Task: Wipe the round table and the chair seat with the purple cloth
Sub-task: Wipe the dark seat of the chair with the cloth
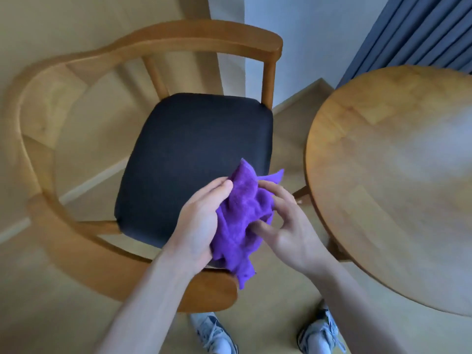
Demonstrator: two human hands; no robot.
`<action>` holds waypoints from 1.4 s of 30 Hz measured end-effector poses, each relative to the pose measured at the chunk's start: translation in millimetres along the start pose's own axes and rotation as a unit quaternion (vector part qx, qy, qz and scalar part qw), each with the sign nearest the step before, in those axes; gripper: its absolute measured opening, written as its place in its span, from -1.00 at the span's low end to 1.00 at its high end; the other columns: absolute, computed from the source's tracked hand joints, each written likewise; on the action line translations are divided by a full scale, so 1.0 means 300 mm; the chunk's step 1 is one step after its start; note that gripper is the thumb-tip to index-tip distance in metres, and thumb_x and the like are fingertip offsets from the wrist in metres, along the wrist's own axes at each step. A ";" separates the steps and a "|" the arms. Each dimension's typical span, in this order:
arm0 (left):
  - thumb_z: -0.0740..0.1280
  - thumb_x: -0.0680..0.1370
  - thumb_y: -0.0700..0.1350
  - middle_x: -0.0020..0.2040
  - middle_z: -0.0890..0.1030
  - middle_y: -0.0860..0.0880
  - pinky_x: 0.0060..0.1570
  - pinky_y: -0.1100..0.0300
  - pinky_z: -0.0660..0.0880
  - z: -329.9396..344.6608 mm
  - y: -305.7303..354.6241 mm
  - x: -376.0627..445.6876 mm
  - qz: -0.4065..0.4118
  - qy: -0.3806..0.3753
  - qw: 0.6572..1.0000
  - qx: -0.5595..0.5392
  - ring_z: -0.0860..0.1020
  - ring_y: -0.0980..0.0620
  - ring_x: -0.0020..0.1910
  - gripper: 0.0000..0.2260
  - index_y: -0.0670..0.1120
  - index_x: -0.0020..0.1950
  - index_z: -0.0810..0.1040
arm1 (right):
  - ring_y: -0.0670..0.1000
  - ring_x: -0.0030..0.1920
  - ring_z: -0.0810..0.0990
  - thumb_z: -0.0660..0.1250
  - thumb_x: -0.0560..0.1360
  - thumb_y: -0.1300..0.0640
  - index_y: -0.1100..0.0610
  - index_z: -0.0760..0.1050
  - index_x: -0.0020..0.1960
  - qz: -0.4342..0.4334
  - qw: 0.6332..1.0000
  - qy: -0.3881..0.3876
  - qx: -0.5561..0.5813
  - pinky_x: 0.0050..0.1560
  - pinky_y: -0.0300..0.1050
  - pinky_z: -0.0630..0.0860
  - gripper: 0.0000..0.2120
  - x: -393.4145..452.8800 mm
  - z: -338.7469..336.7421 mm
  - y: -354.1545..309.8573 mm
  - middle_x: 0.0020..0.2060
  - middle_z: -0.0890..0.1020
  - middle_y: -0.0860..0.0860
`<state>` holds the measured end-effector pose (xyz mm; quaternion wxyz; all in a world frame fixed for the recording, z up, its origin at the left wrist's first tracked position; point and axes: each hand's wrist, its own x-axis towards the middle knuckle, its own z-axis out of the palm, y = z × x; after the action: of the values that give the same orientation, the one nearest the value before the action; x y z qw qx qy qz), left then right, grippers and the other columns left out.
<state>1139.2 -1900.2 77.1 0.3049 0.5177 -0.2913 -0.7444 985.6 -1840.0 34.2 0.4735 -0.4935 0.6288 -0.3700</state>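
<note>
Both hands — left (pixel 198 223), right (pixel 291 231) — grasp the bunched cloth (pixel 240 221) between them, above the near right corner of the seat (pixel 189 154); the table (pixel 398 175) stands right.

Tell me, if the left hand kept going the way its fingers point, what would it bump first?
Probably the dark chair seat. The left hand, holding the purple cloth, points up and away over it. How high it is above the seat is unclear.
</note>
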 end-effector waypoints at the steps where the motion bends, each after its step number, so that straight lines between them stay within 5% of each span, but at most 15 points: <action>1: 0.26 0.68 -0.12 0.02 0.72 -0.18 -0.04 0.07 0.64 -0.064 0.018 0.010 0.011 0.040 0.999 0.028 0.70 -0.08 0.00 -0.78 -0.12 0.05 0.71 | -0.14 0.41 0.38 0.41 0.43 0.09 0.09 0.66 -0.04 -0.002 0.999 0.019 -0.035 0.43 0.06 0.31 -0.85 0.011 0.032 -0.015 0.33 0.49 -0.19; 5: 0.30 0.67 -0.06 -0.06 0.75 0.00 -0.08 0.07 0.64 -0.268 0.111 0.033 0.035 0.109 0.980 0.161 0.72 0.00 -0.05 -0.79 0.13 -0.02 0.72 | -0.10 0.18 0.57 0.49 0.52 0.08 0.14 0.60 -0.15 -0.008 0.996 0.032 -0.079 0.15 0.04 0.56 -0.85 0.033 0.137 -0.093 0.18 0.56 -0.21; 9: 0.25 0.70 0.02 -0.08 0.72 0.07 -0.11 0.14 0.65 -0.382 0.192 0.095 0.079 0.078 0.952 0.285 0.70 0.09 -0.06 -0.79 0.19 0.01 0.67 | -0.13 0.34 0.47 0.46 0.53 0.02 0.15 0.54 -0.23 -0.003 0.987 0.071 -0.142 0.26 -0.13 0.46 -0.74 0.108 0.210 -0.123 0.36 0.45 -0.23; 11: 0.24 0.71 0.01 -0.06 0.72 0.08 -0.06 0.16 0.62 -0.405 0.227 0.146 0.087 0.067 0.943 0.313 0.69 0.11 -0.03 -0.79 0.13 0.03 0.67 | -0.15 0.23 0.52 0.42 0.53 0.00 0.11 0.51 -0.22 -0.013 0.985 0.081 -0.149 0.25 -0.11 0.46 -0.76 0.164 0.214 -0.127 0.19 0.57 -0.22; 14: 0.24 0.70 -0.05 -0.08 0.72 0.00 -0.01 0.12 0.58 -0.400 0.251 0.238 0.093 0.050 0.939 0.328 0.68 0.01 -0.04 -0.79 0.04 0.01 0.67 | -0.05 -0.29 0.48 0.34 0.50 -0.04 0.04 0.38 -0.25 0.019 0.984 0.104 -0.141 -0.25 -0.07 0.48 -0.75 0.251 0.193 -0.102 -0.36 0.53 -0.12; 18: 0.24 0.70 -0.08 -0.13 0.69 -0.07 -0.03 0.03 0.58 -0.344 0.239 0.360 0.096 0.053 0.925 0.364 0.65 -0.07 -0.09 -0.80 -0.03 -0.02 0.64 | -0.07 -0.37 0.44 0.36 0.58 0.11 0.02 0.34 -0.26 0.049 0.983 0.127 -0.121 -0.39 -0.26 0.36 -0.71 0.377 0.130 -0.023 -0.37 0.53 -0.15; 23: 0.25 0.69 -0.11 -0.22 0.61 -0.16 -0.20 0.03 0.47 -0.238 0.202 0.531 0.095 0.079 0.920 0.372 0.51 -0.03 -0.29 -0.81 -0.09 -0.07 0.59 | -0.06 -0.33 0.50 0.35 0.58 0.05 0.01 0.34 -0.25 0.062 0.979 0.145 -0.130 -0.36 -0.24 0.41 -0.72 0.531 0.037 0.064 -0.30 0.57 -0.17; 30: 0.30 0.68 -0.11 -0.11 0.69 0.08 -0.06 0.28 0.54 -0.095 0.354 0.872 0.138 0.072 0.929 0.335 0.63 0.21 -0.12 -0.82 0.09 -0.06 0.62 | -0.24 -0.30 0.50 0.38 0.57 0.08 -0.09 0.31 -0.27 0.056 0.964 0.229 -0.126 -0.31 -0.45 0.35 -0.68 0.823 -0.087 0.061 -0.33 0.56 -0.32; 33: 0.31 0.66 -0.13 -0.03 0.66 0.17 -0.12 0.49 0.46 -0.101 0.395 1.009 0.158 0.032 0.926 0.342 0.59 0.34 -0.10 -0.81 0.18 0.01 0.59 | -0.09 -0.02 0.51 0.36 0.56 0.03 0.01 0.45 0.03 0.110 0.955 0.236 -0.143 -0.04 -0.33 0.40 -0.88 0.946 -0.101 0.081 -0.06 0.55 -0.14; 34: 0.31 0.65 -0.13 0.09 0.62 0.16 -0.08 0.49 0.43 -0.122 0.389 1.054 0.150 0.025 0.916 0.371 0.57 0.33 -0.03 -0.83 0.15 0.12 0.58 | 0.01 0.14 0.47 0.37 0.55 0.03 0.06 0.44 0.22 0.131 0.951 0.218 -0.178 0.15 -0.18 0.43 -0.71 0.973 -0.099 0.098 0.11 0.51 -0.03; 37: 0.30 0.62 -0.10 0.46 0.39 -0.02 0.25 0.17 0.36 -0.236 0.335 1.158 0.092 0.021 0.841 0.533 0.40 0.00 0.38 -0.57 0.02 0.49 0.38 | 0.17 0.37 0.33 0.37 0.54 0.04 0.09 0.28 0.50 0.150 0.940 0.148 -0.268 0.38 0.10 0.36 -0.42 0.993 -0.059 0.150 0.38 0.35 0.10; 42: 0.39 0.55 0.04 0.68 -0.17 -0.08 0.56 -0.31 0.00 -0.398 0.281 1.237 0.060 -0.115 0.570 0.812 -0.12 -0.20 0.63 -0.17 0.14 0.66 -0.08 | 0.21 0.59 0.05 0.33 0.56 -0.11 -0.05 0.15 0.61 0.148 0.911 0.035 -0.382 0.59 0.27 -0.01 -0.31 1.000 0.104 0.249 0.62 0.08 0.06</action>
<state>1162.3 -2249.1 -115.0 -0.2350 0.4397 -0.8361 -0.2288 976.1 -2113.3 -113.1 0.2757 -0.5246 0.8042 -0.0441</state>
